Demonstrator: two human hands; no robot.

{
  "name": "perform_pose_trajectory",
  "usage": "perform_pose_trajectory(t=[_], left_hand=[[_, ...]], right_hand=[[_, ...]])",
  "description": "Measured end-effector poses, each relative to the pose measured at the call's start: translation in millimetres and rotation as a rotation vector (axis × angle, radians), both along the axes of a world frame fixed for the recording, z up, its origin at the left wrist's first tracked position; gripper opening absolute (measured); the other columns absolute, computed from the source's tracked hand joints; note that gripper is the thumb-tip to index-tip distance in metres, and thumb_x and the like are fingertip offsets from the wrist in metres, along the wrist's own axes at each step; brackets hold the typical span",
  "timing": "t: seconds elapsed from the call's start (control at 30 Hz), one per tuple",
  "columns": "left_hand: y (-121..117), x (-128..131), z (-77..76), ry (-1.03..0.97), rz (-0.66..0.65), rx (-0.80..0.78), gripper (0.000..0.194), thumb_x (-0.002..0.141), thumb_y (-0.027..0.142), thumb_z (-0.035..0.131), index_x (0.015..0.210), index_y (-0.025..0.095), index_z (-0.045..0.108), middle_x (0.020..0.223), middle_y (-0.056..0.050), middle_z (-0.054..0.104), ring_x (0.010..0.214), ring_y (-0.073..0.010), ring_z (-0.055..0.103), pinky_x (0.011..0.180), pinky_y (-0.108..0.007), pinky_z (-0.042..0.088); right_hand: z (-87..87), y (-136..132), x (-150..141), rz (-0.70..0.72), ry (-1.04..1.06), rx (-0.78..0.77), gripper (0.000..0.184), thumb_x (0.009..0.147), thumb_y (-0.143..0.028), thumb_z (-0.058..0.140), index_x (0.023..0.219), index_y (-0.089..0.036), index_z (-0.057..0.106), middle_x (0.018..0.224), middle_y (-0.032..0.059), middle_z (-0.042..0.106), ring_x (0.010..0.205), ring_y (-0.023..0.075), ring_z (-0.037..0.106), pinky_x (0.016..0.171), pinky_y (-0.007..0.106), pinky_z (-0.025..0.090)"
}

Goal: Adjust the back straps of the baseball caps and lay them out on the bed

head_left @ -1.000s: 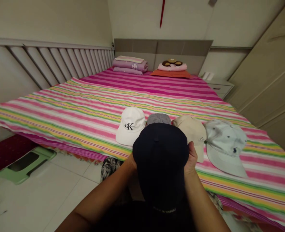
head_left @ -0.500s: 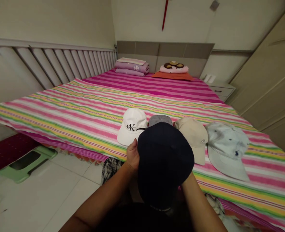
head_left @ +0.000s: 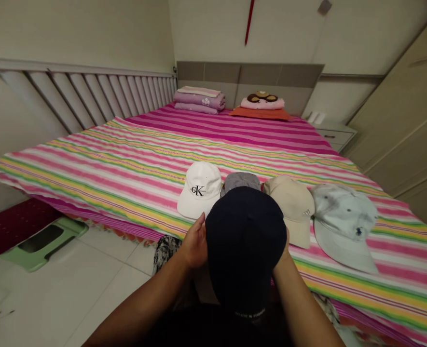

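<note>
A dark navy cap (head_left: 245,246) is held up in front of me between both hands. My left hand (head_left: 194,245) grips its left side with the fingers behind the crown. My right hand (head_left: 284,246) holds the right side and is mostly hidden by the cap. Behind it on the striped bed (head_left: 126,164) lie a white cap with a black logo (head_left: 199,189), a grey cap (head_left: 241,180) partly hidden, a beige cap (head_left: 292,205) and a pale blue washed cap (head_left: 345,221).
Folded purple bedding (head_left: 199,99) and a pink pillow on an orange one (head_left: 262,107) sit by the headboard. A green step stool (head_left: 41,242) stands on the tiled floor at the left. A nightstand (head_left: 334,134) and wardrobe (head_left: 405,115) are at the right.
The navy cap has been turned slightly in my hands; my left hand shows more at its left edge now, while my right hand has slid further behind the cap.
</note>
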State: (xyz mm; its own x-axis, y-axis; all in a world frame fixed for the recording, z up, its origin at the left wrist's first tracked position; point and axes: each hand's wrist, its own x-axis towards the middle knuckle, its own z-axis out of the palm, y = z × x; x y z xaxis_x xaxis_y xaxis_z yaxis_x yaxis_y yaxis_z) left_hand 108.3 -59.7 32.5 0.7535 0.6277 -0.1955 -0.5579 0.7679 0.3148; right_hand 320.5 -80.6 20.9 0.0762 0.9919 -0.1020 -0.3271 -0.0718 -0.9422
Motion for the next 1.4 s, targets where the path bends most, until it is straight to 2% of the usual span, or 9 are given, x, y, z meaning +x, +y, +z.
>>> perform_pose_trajectory(t=[0.17, 0.37, 0.47, 0.57, 0.73, 0.93, 1.13, 1.27, 1.4], left_hand=[[-28, -12, -11.4, 0.226, 0.15, -0.007, 0.025, 0.081, 0.024, 0.047, 0.093, 0.014, 0.066, 0.087, -0.006, 0.069, 0.085, -0.018, 0.063, 0.089, -0.029, 0.04], [-31, -23, -5.3, 0.377, 0.497, 0.057, 0.007, 0.07, 0.018, 0.061, 0.071, 0.017, 0.068, 0.064, 0.001, 0.067, 0.059, -0.012, 0.061, 0.066, -0.021, 0.048], [-10, -46, 9.0, 0.418, 0.639, 0.19, 0.01, 0.061, 0.017, 0.069, 0.07, 0.014, 0.067, 0.067, -0.001, 0.068, 0.059, -0.0124, 0.061, 0.065, -0.021, 0.05], [23, -80, 28.0, 0.505, 0.77, 0.282, 0.007, 0.059, 0.012, 0.067, 0.066, 0.012, 0.066, 0.065, -0.003, 0.068, 0.056, -0.0135, 0.06, 0.06, -0.022, 0.051], [87, -128, 60.2, 0.582, 0.99, 0.338, 0.011, 0.064, 0.004, 0.054, 0.064, 0.011, 0.063, 0.058, -0.002, 0.065, 0.05, -0.0112, 0.058, 0.056, -0.021, 0.051], [158, -154, 68.4, 0.715, 0.951, 0.22, 0.016, 0.072, 0.004, 0.046, 0.069, 0.012, 0.06, 0.056, -0.003, 0.063, 0.061, -0.0143, 0.062, 0.064, -0.025, 0.052], [193, -160, 37.9, 0.849, 0.825, 0.066, 0.012, 0.075, 0.013, 0.049, 0.077, 0.01, 0.06, 0.057, -0.002, 0.064, 0.058, -0.0139, 0.061, 0.064, -0.027, 0.052], [200, -159, 13.9, 0.969, 0.702, -0.07, 0.01, 0.071, 0.019, 0.056, 0.071, 0.01, 0.061, 0.053, -0.005, 0.063, 0.052, -0.0204, 0.061, 0.055, -0.033, 0.053], [208, -164, 2.2, 1.05, 0.63, -0.137, 0.009, 0.066, 0.019, 0.058, 0.064, 0.011, 0.062, 0.047, -0.009, 0.061, 0.046, -0.0258, 0.06, 0.047, -0.037, 0.052]], right_hand=[[0.6, 10, -8, -0.043, 0.182, 0.033, 0.03, 0.061, -0.057, 0.057, 0.068, -0.029, 0.067, 0.068, -0.0011, 0.07, 0.08, 0.024, 0.064, 0.077, 0.039, 0.048], [17.2, 19, -36, 0.156, 0.405, 0.009, 0.025, 0.065, -0.049, 0.06, 0.071, -0.026, 0.067, 0.076, 0.001, 0.071, 0.086, 0.023, 0.063, 0.079, 0.039, 0.047], [21.4, 17, -44, 0.225, 0.47, 0.057, 0.033, 0.071, -0.05, 0.056, 0.092, -0.027, 0.064, 0.09, 0.0011, 0.069, 0.086, 0.0186, 0.062, 0.076, 0.033, 0.048], [11.4, 11, -39, 0.282, 0.491, 0.028, 0.046, 0.071, -0.049, 0.057, 0.109, -0.023, 0.057, 0.102, 0.006, 0.066, 0.084, 0.0172, 0.062, 0.07, 0.029, 0.048], [-23.6, -14, -9, 0.231, 0.473, -0.07, 0.036, 0.071, -0.041, 0.062, 0.099, -0.018, 0.064, 0.086, 0.0072, 0.068, 0.068, 0.0151, 0.061, 0.062, 0.025, 0.047], [-46.4, -35, 7, 0.07, 0.441, -0.106, 0.031, 0.067, -0.038, 0.068, 0.091, -0.018, 0.069, 0.073, 0.0049, 0.065, 0.057, 0.0118, 0.052, 0.055, 0.023, 0.045], [-50.7, -34, 5, 0.023, 0.384, -0.107, 0.03, 0.065, -0.04, 0.068, 0.087, -0.02, 0.069, 0.069, 0.0041, 0.064, 0.054, 0.0117, 0.05, 0.052, 0.023, 0.045], [-55.8, -32, 8, 0.016, 0.419, -0.139, 0.032, 0.062, -0.039, 0.072, 0.086, -0.019, 0.069, 0.069, 0.004, 0.064, 0.058, 0.0117, 0.052, 0.054, 0.022, 0.044], [-59.9, -32, 10, 0.023, 0.433, -0.134, 0.033, 0.064, -0.039, 0.07, 0.089, -0.017, 0.068, 0.07, 0.0042, 0.064, 0.058, 0.0107, 0.051, 0.054, 0.021, 0.043]])
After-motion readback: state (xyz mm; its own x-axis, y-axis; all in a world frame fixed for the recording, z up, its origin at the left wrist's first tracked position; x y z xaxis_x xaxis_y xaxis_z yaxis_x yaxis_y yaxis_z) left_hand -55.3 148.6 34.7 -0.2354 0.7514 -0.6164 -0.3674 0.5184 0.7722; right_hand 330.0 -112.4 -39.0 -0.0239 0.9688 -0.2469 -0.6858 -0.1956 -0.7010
